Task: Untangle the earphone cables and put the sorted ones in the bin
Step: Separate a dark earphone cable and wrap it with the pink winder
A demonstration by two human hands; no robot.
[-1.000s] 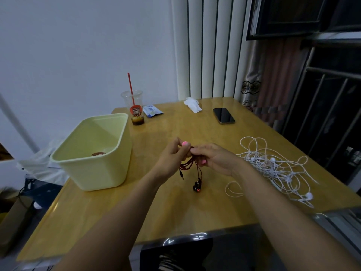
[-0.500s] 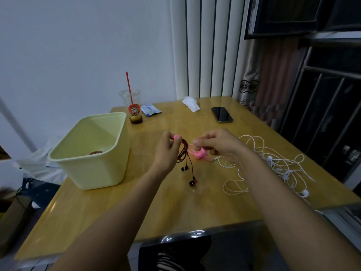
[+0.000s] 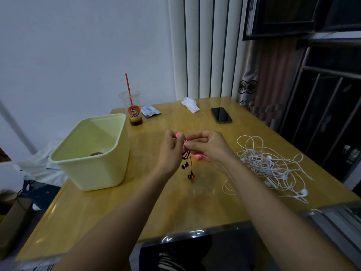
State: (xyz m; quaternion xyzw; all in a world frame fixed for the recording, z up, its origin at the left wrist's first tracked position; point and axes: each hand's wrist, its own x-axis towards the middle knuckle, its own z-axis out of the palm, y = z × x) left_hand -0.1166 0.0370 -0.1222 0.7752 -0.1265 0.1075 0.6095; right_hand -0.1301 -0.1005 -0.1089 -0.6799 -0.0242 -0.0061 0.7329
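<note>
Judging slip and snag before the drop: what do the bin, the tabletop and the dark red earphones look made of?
The bin: likely moulded plastic, pale yellow-green, smooth soft-sheen walls, rolled rim. The tabletop: wood or wood-look, glossy coat, shown by bright reflections. The dark red earphones: thin limp cord, rubbery or fabric-sleeved, too small to tell; buds dark and shiny.

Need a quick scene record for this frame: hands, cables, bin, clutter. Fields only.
left hand: pinches the red earphones above the table
right hand: pinches the same cable near its top
buds: two, dangling below the hands
white cables: tangled heap on the table, right of the hands
bin: left of the hands, one small dark item inside
far side: phone, cup, tissue
</note>
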